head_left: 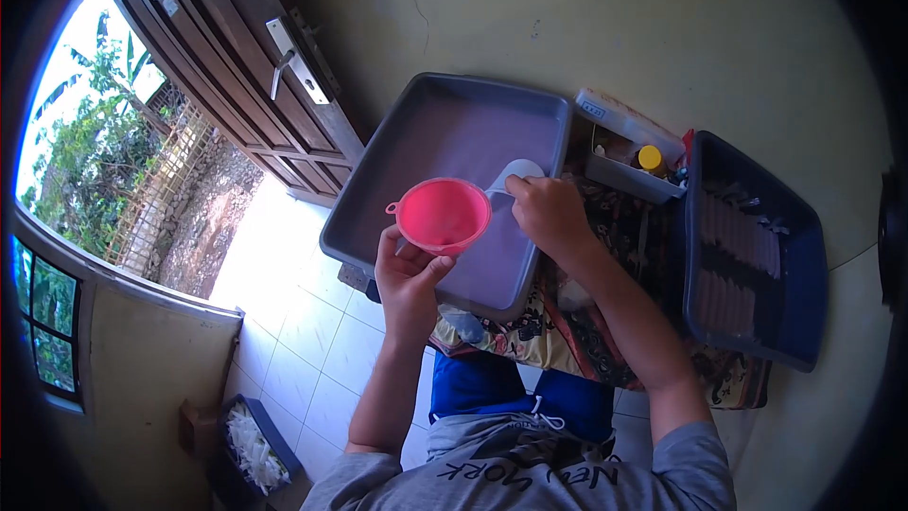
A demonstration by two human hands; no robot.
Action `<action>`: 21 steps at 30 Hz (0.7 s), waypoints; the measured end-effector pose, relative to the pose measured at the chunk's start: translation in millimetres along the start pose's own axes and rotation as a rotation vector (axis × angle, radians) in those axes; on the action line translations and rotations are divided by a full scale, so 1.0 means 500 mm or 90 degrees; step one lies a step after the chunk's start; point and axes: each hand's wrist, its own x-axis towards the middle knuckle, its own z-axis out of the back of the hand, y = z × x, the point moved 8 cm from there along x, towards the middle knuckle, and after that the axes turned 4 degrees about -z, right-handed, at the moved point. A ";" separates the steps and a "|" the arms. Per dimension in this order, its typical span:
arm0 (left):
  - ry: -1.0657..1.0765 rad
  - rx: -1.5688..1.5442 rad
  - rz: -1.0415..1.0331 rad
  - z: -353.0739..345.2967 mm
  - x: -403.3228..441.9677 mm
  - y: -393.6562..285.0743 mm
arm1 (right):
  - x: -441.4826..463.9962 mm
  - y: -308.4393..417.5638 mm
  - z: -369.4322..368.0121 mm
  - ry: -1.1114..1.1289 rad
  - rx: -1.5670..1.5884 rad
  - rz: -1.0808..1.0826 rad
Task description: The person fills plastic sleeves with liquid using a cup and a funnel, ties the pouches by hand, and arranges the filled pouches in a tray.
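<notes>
My left hand (412, 270) is closed around the lower part of a pink funnel (443, 214), whose wide mouth faces up. My right hand (549, 212) grips a white scoop (515, 173) just right of the funnel's rim. Both hands are over a large grey tub (492, 85) with pale purple liquid (454, 137) in it. What the scoop holds, if anything, cannot be made out. The funnel's spout is hidden by my left hand.
A dark blue tray (804, 303) with rows of purple-filled packs stands at the right. Between the tubs sits a box (629, 177) with a yellow-lidded jar (651, 159). A patterned cloth (530, 341) covers the table. A floor bin (282, 449) holds white plastic pieces. An open door (255, 47) is left.
</notes>
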 end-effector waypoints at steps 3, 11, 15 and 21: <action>-0.001 -0.002 0.004 0.001 -0.001 0.003 | 0.000 -0.001 -0.009 0.028 -0.010 0.010; -0.013 0.011 0.001 0.006 -0.004 0.006 | 0.007 -0.008 -0.026 0.048 -0.026 0.007; -0.010 0.011 0.004 -0.001 -0.002 0.003 | 0.011 -0.020 -0.016 0.041 -0.004 -0.056; -0.011 0.010 0.006 -0.001 -0.002 0.003 | 0.031 -0.035 0.034 -0.082 0.126 -0.057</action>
